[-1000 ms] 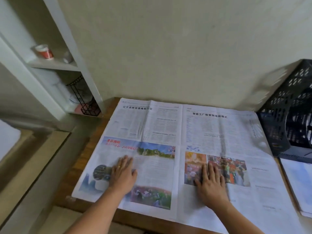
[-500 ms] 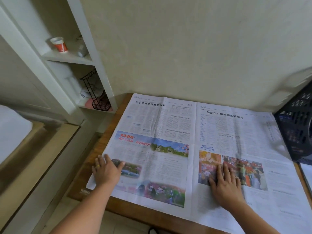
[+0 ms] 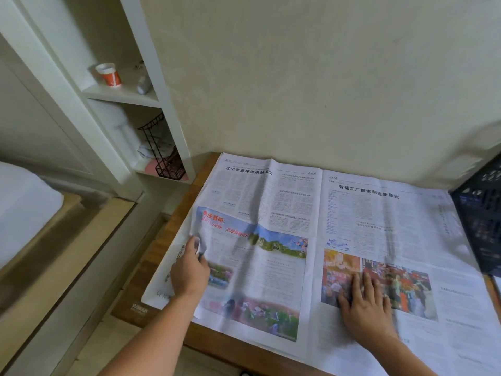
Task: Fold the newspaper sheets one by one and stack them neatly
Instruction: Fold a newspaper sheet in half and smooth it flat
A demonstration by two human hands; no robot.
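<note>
An unfolded newspaper sheet [image 3: 292,213] lies spread across the wooden table [image 3: 141,313], with colour photos on its lower half. My left hand [image 3: 189,270] pinches the top sheet's left edge, which is lifted and curled a little off another sheet [image 3: 162,283] beneath it. My right hand [image 3: 366,308] lies flat, fingers straight, pressing on the right page over the crowd photo.
A black plastic crate [image 3: 482,221] stands at the table's right end. White shelves on the left hold a red and white cup [image 3: 108,74] and a black wire basket [image 3: 165,156]. A wall runs directly behind the table. A bed edge [image 3: 24,210] lies far left.
My left hand has slid from the left page's middle to its left edge and taken hold of it, lifting it slightly. My right hand stays pressed flat. The camera has turned left.
</note>
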